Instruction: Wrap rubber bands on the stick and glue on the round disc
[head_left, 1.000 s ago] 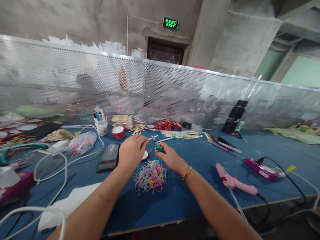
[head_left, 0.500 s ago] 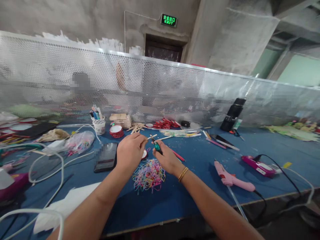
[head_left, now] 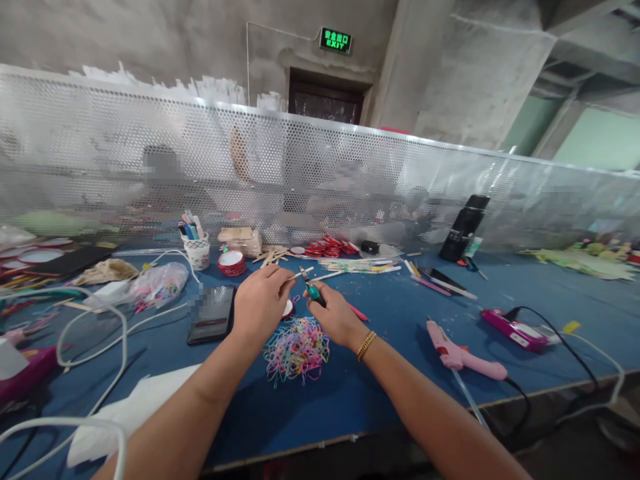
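My left hand [head_left: 264, 297] is closed in a pinch on a thin pale stick [head_left: 303, 273] that points to the right. In my right hand [head_left: 336, 312] are small pliers [head_left: 314, 293] with green and black handles, the fingers wrapped round them. The jaws are at the stick's free end; whether they bite on it is too small to tell. Just below both hands lies a tangled heap of colourful elastic bands [head_left: 297, 350]. A small red-rimmed round piece [head_left: 287, 309] lies partly hidden behind my left hand, and a red pen-like stick [head_left: 359, 313] lies beyond my right.
Left of my hands are a phone [head_left: 212, 315], a cup of pens [head_left: 197, 252] and white cable loops [head_left: 123, 320]. A pink glue gun [head_left: 463, 353] lies to the right, near a purple power strip [head_left: 515, 330]. Strips [head_left: 357, 267] and red tins [head_left: 330, 247] line the back before a perforated screen [head_left: 320, 180].
The pliers have turned slightly, their jaws now more upright by the stick's end. Both hands stay in nearly the same place, and the view has shifted a little.
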Motion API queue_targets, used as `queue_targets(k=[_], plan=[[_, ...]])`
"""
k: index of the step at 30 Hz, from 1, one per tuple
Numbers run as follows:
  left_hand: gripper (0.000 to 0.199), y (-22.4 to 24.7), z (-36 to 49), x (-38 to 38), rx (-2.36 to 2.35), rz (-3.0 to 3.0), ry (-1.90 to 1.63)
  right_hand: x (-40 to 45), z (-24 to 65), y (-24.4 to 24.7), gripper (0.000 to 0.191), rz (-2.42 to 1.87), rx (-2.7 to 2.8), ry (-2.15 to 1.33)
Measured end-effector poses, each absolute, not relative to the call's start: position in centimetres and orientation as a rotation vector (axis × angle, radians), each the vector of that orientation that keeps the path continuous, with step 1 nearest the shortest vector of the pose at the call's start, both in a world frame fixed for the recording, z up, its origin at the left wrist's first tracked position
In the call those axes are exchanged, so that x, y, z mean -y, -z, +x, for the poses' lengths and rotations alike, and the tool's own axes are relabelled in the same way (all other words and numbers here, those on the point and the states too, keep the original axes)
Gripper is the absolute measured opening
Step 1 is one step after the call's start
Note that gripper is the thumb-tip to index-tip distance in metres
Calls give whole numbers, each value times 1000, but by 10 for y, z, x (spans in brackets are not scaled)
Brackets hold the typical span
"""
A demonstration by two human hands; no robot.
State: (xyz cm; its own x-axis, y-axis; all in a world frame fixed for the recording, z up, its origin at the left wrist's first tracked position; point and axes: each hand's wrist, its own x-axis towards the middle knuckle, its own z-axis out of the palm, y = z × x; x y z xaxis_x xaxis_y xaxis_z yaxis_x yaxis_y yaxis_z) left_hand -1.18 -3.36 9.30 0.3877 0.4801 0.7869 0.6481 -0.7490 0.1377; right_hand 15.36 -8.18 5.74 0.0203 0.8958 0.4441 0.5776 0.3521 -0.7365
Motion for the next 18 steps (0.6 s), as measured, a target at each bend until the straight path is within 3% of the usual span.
queue_targets(k=[7, 18], plan=[[15, -93, -11, 34, 1024, -2478, 1291, 83, 152, -58, 5, -1365, 1703, -318], [21, -89, -13, 27, 995, -2499, 1337, 78, 153, -54, 13, -1400, 1729, -266]])
